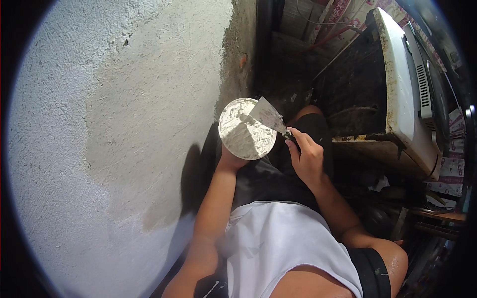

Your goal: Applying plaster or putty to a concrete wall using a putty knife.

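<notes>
Fingers round scraper, over tub rim

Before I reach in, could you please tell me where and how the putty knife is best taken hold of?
Take the putty knife by its dark handle, probably from the picture's lower right, where the right hand has its grip. The handle is narrow and points that way, while the broad, flat blade slants up and left, overlapping the round tub.
</notes>
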The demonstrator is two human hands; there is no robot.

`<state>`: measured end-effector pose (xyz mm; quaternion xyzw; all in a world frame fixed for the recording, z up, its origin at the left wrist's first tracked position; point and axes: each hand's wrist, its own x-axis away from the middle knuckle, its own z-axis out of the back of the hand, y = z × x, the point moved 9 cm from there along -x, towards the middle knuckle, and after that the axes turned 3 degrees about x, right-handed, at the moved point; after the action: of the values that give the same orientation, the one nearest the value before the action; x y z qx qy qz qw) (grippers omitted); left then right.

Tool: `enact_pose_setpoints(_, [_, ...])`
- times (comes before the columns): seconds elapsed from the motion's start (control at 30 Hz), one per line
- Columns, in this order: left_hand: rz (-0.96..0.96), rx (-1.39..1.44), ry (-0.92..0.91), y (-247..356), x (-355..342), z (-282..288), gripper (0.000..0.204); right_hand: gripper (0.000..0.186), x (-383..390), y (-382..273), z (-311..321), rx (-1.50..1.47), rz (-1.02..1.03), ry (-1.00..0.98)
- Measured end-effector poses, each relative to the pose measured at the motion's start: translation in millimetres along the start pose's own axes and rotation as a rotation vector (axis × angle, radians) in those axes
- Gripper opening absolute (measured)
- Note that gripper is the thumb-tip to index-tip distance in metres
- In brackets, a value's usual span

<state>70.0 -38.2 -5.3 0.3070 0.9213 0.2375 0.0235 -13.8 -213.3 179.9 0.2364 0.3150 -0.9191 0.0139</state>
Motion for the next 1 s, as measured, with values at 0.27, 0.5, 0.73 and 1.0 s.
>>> enact_pose_setpoints(0.27, [0.118,0.457,-0.186,-3,-2,-25,0.061,0.034,0,-13,-7,0.048,0.026,-0.060])
enact_pose_setpoints(0.5, [0.174,0.414,-0.005,-19,-12,-42,0.088,0.035,0,-1,0,0.097,-0.005,-0.022])
enact_pose_setpoints(0.73, [0.160,0.586,-0.128,-8,-4,-23,0.086,0.033,2,-7,-11,0.049,-0.014,-0.039])
enact_pose_setpoints(1.0, [0.170,0.330,0.015,-8,-6,-34,0.078,0.026,11,13,-19,-0.148,-0.091,-0.094])
